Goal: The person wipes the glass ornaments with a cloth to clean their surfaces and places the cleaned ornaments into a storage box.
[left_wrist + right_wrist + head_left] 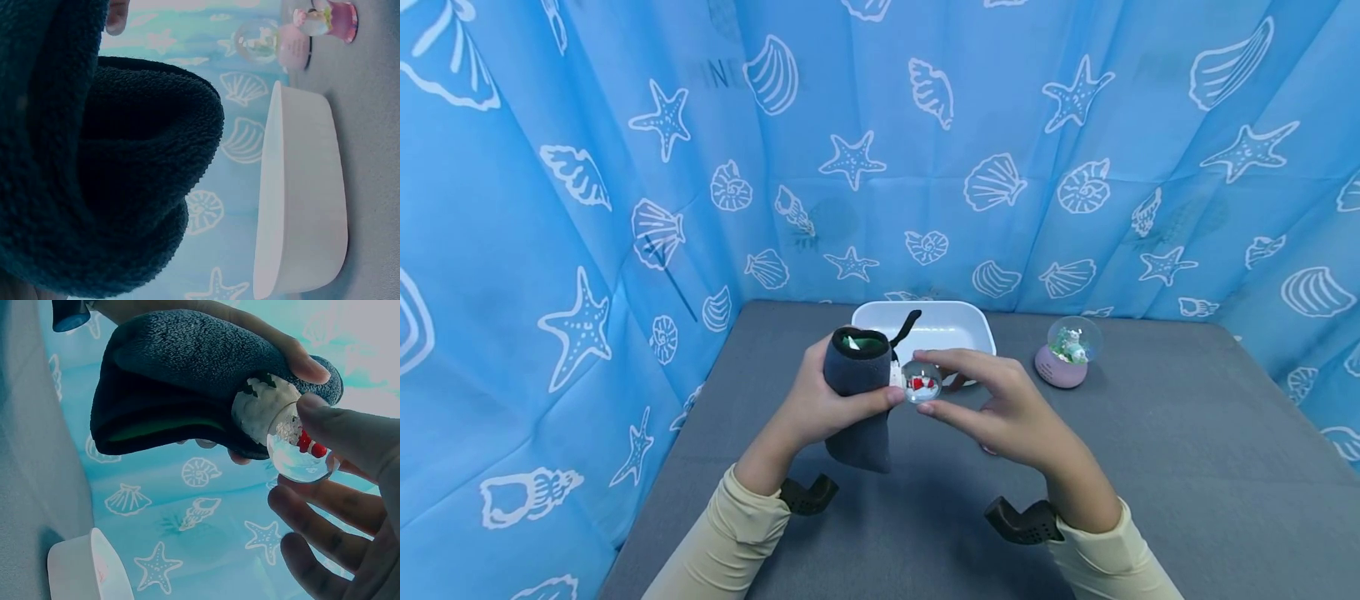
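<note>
A small snow globe with a red-and-white figure inside is held sideways between both hands. My right hand pinches its clear glass ball between thumb and fingers. My left hand grips a folded dark grey cloth with black edging, its thumb reaching to the globe's white base. In the right wrist view, the cloth lies against that base, and green shows inside its fold. A black strap sticks up behind the cloth. Most of the left fingers are hidden by the cloth.
Behind the hands, a white basin stands on the grey table. To its right is a snow globe with a purple base. A smaller pink-based globe shows in the left wrist view. A blue shell-patterned curtain hangs behind.
</note>
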The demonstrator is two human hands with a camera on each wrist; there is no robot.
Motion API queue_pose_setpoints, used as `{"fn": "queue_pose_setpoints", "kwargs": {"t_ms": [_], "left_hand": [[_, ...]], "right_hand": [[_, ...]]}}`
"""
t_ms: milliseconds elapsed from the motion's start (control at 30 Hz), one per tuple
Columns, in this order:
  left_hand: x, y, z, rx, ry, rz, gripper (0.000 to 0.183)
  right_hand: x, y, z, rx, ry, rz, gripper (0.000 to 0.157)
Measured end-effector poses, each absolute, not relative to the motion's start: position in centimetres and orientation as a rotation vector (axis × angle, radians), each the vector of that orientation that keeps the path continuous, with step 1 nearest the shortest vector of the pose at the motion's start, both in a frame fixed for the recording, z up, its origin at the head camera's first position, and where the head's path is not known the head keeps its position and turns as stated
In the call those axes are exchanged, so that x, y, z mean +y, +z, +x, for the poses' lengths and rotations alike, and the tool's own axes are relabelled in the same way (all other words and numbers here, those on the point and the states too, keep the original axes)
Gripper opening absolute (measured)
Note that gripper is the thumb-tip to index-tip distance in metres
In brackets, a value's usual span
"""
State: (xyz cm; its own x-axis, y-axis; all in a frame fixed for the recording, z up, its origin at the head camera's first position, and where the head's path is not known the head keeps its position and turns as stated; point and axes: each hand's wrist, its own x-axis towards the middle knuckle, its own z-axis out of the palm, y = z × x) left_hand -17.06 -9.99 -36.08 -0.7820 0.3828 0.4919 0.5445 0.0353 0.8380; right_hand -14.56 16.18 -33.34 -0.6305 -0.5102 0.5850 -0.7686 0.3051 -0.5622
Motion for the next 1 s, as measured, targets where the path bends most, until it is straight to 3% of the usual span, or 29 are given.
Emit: {"fn": "queue_pose_setpoints", "kwargs": {"t_ms": [400,833,1000], "left_hand": [[-9.89,-36.04,-16.98,-2.168,-1.867,-0.988,0.056],[-9.5,-36.19,-16.68,-2.204,-1.877,-1.028,0.055],[-9.39,-36.18,-16.67,-2.198,-1.88,-1.027,0.056]], "right_hand": [[16.01,-33.51,-14.58,-2.36,1.208,1.022,0.044],[15.73,-33.31,-14.45,-2.407,1.199,0.921,0.009],[15.81,-33.61,-14.57,-2.375,1.229,0.941,0.011]]}}
